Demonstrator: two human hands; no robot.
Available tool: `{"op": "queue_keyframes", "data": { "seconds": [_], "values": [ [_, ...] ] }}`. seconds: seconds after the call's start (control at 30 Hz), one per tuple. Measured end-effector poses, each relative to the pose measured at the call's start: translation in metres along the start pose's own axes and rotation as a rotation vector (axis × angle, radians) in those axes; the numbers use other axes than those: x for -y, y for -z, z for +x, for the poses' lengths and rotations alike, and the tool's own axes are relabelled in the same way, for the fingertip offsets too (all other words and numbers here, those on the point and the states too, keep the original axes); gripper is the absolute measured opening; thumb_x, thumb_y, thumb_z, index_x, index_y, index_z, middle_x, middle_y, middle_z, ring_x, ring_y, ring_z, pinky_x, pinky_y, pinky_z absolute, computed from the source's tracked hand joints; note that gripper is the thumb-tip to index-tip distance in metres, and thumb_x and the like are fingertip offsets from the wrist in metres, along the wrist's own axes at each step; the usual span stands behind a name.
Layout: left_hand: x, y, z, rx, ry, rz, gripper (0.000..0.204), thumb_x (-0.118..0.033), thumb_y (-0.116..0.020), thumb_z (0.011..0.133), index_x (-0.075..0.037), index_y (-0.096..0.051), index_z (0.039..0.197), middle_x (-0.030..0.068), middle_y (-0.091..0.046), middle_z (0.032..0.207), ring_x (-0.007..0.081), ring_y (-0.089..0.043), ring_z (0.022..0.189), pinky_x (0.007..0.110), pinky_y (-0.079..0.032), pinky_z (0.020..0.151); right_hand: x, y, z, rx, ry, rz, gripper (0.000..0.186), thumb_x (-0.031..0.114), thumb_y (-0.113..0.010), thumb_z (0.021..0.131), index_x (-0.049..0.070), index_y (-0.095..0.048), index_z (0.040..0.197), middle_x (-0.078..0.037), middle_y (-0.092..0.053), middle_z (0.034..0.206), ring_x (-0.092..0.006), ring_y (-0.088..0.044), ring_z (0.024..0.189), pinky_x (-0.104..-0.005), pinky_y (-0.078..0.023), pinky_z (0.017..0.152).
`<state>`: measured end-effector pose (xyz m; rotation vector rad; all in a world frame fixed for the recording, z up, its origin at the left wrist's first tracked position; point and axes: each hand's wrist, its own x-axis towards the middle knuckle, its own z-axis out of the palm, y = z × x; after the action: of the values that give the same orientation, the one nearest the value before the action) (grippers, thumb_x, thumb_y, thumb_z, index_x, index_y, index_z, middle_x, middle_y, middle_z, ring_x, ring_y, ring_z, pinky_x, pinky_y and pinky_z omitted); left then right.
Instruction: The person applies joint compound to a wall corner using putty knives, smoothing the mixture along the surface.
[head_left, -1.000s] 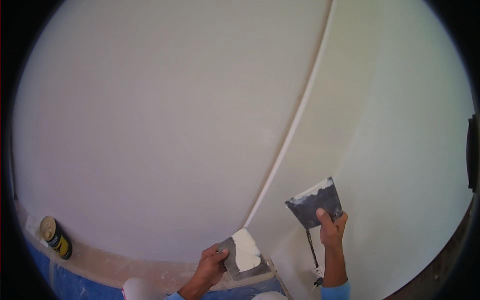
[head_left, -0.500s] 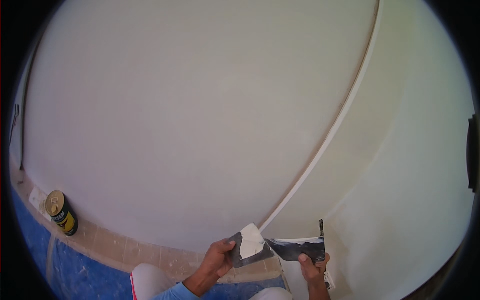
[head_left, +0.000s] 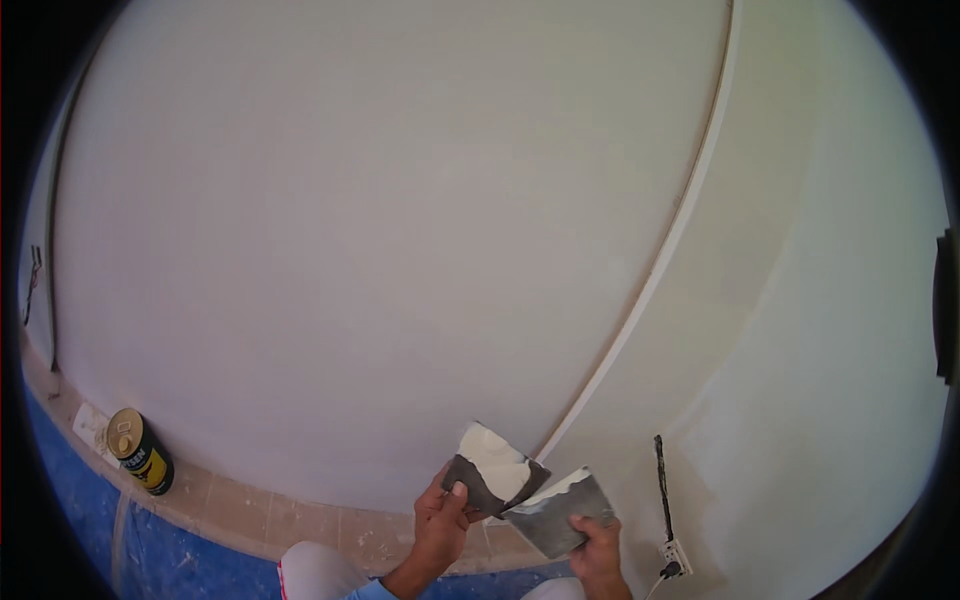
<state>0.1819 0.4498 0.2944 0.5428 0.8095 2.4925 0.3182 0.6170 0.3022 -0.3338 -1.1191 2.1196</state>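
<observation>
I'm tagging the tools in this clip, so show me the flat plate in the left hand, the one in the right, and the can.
Left plate [head_left: 473,483]: head view, bare dark part of its face.
Right plate [head_left: 553,517]: head view, middle of its grey face.
Can [head_left: 143,457]: head view, its side.

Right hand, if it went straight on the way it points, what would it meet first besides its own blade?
Probably the left blade in the left hand, up and left of the right hand; depth is unclear.

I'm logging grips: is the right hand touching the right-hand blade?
Touching: the head view shows the right hand with its thumb lying on the right-hand blade.
</observation>
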Motion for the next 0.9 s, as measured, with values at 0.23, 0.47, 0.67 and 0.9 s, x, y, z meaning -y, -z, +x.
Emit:
{"op": "queue_keyframes", "data": {
  "seconds": [0.23,0.47,0.67,0.9],
  "values": [
    [-0.027,-0.001,-0.001,0.712,-0.472,1.046,0.063,0.013,-0.051,0.084,-0.003,-0.039,0.144,0.0229,-0.062,0.123,0.0376,-0.066,0.103,0.037,-0.057,0.084,0.001,-0.007,-0.007,0.133,-0.165,0.174,0.046,-0.005,-0.065,0.082,-0.009,-0.051,0.126,-0.018,-0.063,0.117,-0.0289,-0.062,0.109,-0.0423,-0.051,0.095],
    [-0.045,0.012,-0.003,0.606,-0.187,1.467,0.05,0.003,-0.053,0.085,-0.002,-0.046,0.134,0.0268,-0.063,0.112,0.0406,-0.066,0.082,0.039,-0.057,0.066,-0.002,0.001,0.0,0.147,-0.119,0.16,0.047,-0.002,-0.067,0.084,-0.008,-0.05,0.127,-0.015,-0.064,0.116,-0.0265,-0.063,0.107,-0.042,-0.052,0.093],
    [0.014,0.07,0.014,-0.056,0.295,0.114,0.031,-0.004,-0.053,0.092,0.008,-0.052,0.121,0.0133,-0.064,0.108,0.0238,-0.064,0.099,0.04,-0.054,0.089,0.028,-0.009,0.0,0.343,0.288,-0.917,0.04,-0.007,-0.06,0.083,-0.003,-0.058,0.123,-0.014,-0.063,0.116,-0.0257,-0.065,0.1,-0.0361,-0.055,0.081],
    [0.007,0.018,-0.003,-0.038,0.308,-0.134,0.029,-0.007,-0.053,0.097,0.004,-0.052,0.124,0.01,-0.063,0.113,0.0201,-0.061,0.106,0.038,-0.05,0.095,0.021,-0.024,-0.003,0.692,0.727,-1.339,0.07,-0.014,-0.053,0.066,0.003,-0.053,0.133,-0.022,-0.052,0.121,-0.034,-0.064,0.098,-0.0377,-0.055,0.08]
  ]
}}
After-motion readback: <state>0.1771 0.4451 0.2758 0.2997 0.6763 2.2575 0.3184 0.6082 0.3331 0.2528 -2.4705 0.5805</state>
